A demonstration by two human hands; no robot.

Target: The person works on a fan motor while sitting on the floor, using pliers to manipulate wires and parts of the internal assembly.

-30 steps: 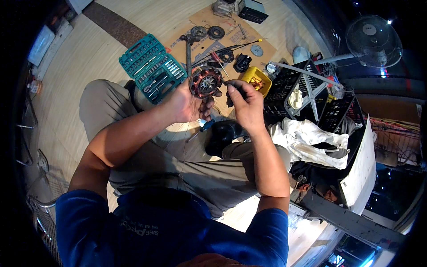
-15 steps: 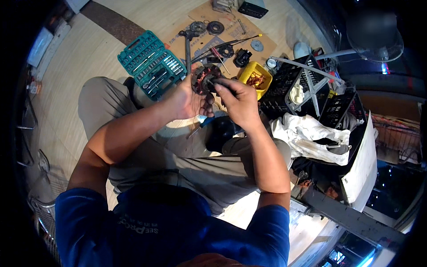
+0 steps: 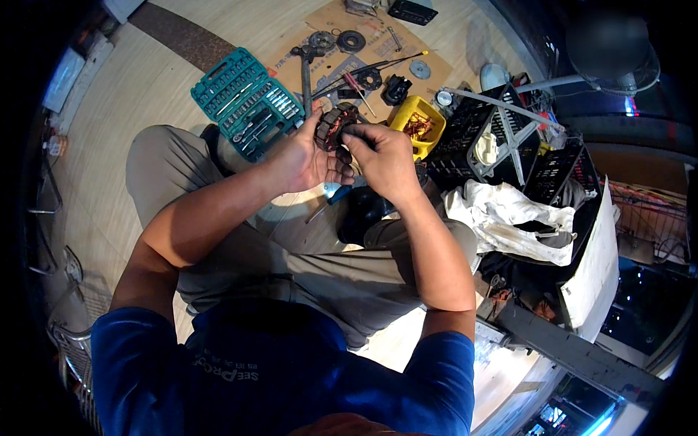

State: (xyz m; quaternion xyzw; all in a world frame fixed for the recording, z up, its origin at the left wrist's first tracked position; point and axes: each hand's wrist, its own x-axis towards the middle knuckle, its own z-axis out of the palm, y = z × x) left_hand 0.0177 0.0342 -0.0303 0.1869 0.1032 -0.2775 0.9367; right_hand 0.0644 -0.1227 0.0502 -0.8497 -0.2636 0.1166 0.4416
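Note:
Above my lap, my left hand point(image 3: 304, 166) cradles a round motor stator point(image 3: 327, 133) with a toothed dark rim and coppery windings. Its thumb lies along the side and its fingers curl underneath. My right hand point(image 3: 390, 161) is at the near right side of the stator, thumb and forefinger pinched together at its opening. What those fingertips grip is too small and shaded to tell. Just beyond the stator lies a hammer point(image 3: 306, 81), its head pointing away from me. Below my hands, a blue-handled screwdriver point(image 3: 337, 194) rests on the floor.
A green socket-set case point(image 3: 196, 93) lies unfolded at left. To the right are a yellow tub point(image 3: 424, 151) of copper scraps, black crates point(image 3: 454, 163) and a white cloth point(image 3: 502, 221). Cardboard point(image 3: 389, 62) ahead carries a red-handled screwdriver point(image 3: 359, 93) and several round motor parts.
The stator has tilted, so more of its toothed outer rim shows. A thin strand hanging under my hands earlier is no longer visible. My right hand has shifted slightly left.

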